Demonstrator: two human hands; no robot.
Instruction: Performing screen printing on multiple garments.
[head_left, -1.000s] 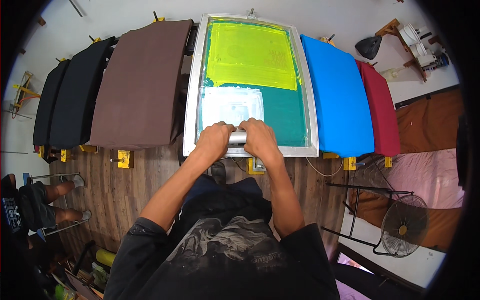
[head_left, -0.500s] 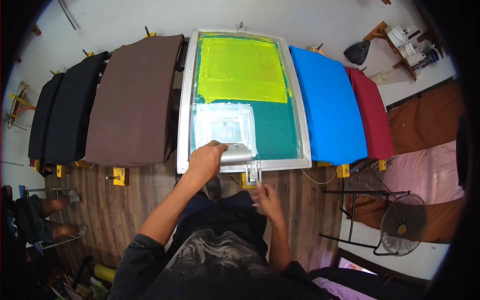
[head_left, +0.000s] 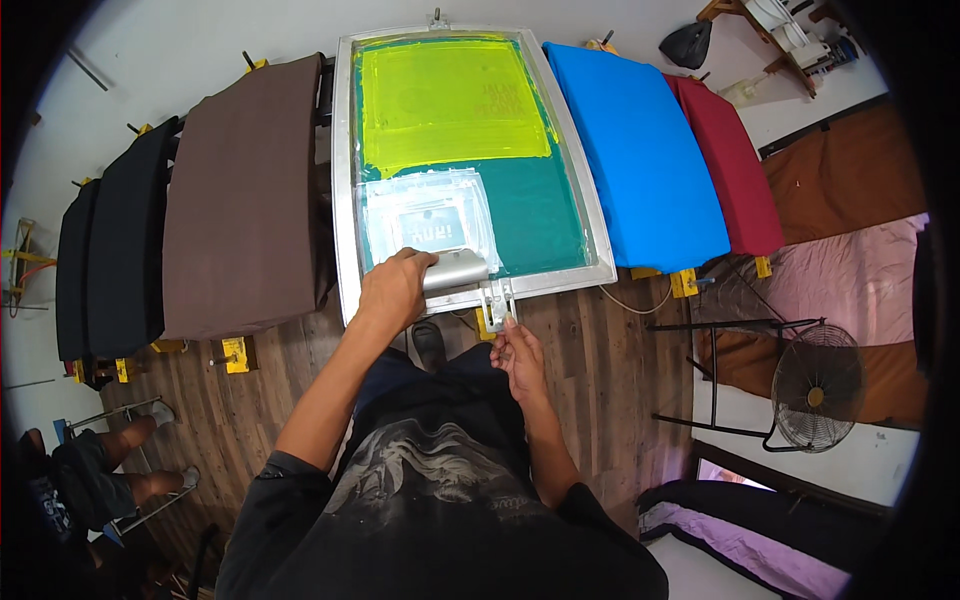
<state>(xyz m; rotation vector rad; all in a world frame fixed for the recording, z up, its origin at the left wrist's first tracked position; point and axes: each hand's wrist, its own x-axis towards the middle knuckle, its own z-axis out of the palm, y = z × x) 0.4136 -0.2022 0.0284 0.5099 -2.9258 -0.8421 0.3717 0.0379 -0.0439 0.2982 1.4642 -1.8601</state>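
Note:
An aluminium-framed screen (head_left: 580, 190) fills the top centre, its teal mesh coated with yellow ink (head_left: 450, 110) at the far end and white ink around a small stencil at the near left. My left hand (head_left: 390, 285) grips a silver squeegee (head_left: 458, 265) lying along the near edge of the white patch. Below the near frame edge, my right hand (head_left: 518, 355) has its fingertips closed on a small metal clamp (head_left: 497, 305) attached there.
Fabric-covered platens flank the screen: black (head_left: 125, 240), brown (head_left: 240, 200), blue (head_left: 640, 160), red (head_left: 722, 165). A co-worker's legs (head_left: 130, 460) show at lower left. A black pedestal fan (head_left: 810, 390) lies at right. A shelf with white containers (head_left: 780, 35) is at upper right.
My right hand has left the squeegee, dropped below the screen's near edge and come onto the clamp. My left hand stays on the squeegee. The view has shifted slightly.

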